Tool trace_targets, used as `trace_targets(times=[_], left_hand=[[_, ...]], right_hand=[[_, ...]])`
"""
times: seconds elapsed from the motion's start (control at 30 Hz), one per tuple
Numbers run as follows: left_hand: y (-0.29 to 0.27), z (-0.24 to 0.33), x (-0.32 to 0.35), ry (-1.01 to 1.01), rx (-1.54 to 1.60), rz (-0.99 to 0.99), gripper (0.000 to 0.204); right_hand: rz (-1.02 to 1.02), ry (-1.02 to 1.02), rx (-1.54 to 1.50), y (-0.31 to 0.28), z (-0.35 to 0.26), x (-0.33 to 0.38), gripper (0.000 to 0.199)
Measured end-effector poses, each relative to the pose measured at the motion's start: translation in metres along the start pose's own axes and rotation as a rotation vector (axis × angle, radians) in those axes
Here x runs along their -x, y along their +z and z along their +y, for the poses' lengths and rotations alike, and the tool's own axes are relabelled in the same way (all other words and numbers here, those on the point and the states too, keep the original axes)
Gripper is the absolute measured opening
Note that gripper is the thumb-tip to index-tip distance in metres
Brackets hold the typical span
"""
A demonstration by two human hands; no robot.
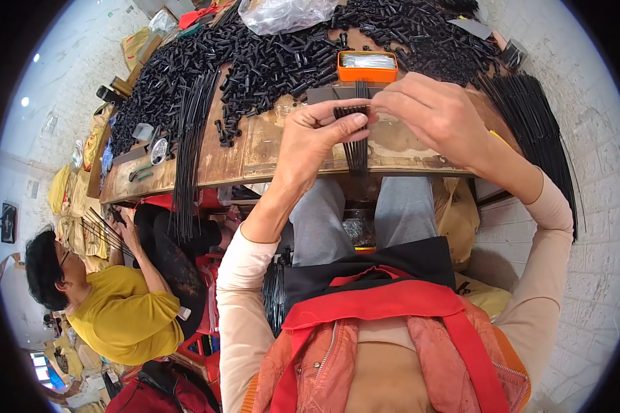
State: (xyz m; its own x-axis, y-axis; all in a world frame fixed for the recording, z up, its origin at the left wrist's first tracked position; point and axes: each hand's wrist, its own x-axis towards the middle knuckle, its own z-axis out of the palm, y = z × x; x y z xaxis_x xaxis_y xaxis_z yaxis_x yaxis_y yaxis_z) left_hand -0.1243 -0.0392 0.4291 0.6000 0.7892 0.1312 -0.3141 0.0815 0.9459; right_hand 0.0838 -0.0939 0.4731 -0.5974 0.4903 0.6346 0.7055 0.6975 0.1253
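My left hand [308,143] is closed round a fanned row of thin black rods [356,157], thumb on top and fingers beneath. The rods stand out above and below the grip, across the table's near edge. Beside them, my right hand [437,115] has its thumb and fingers pinched together near the left fingertips. Whatever lies in that pinch is too small to make out. Just beyond both hands sits an orange box [367,76] filled with thin silvery pins [366,62].
Black tubular parts [282,65] heap over the wooden table [255,153]. Rod bundles lie left [191,138] and right [530,120], overhanging the edge. Green-handled pliers [141,174] rest at left. A co-worker in a yellow top [127,313] sits at left, holding black rods.
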Motion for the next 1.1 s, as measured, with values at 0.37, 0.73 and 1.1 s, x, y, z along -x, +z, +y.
trace_targets(times=[0.37, 0.73, 1.1], left_hand=[[-0.007, -0.001, 0.0, 0.017, 0.014, 0.044, 0.026], [-0.016, -0.003, 0.004, 0.041, 0.027, 0.088, 0.025], [-0.014, -0.003, 0.003, -0.003, 0.023, 0.028, 0.025]], right_hand=[[-0.02, 0.078, -0.054, -0.001, -0.002, 0.003, 0.03], [0.097, -0.167, 0.084, 0.007, 0.002, -0.006, 0.044], [0.098, -0.096, 0.0, 0.003, 0.002, -0.003, 0.046]])
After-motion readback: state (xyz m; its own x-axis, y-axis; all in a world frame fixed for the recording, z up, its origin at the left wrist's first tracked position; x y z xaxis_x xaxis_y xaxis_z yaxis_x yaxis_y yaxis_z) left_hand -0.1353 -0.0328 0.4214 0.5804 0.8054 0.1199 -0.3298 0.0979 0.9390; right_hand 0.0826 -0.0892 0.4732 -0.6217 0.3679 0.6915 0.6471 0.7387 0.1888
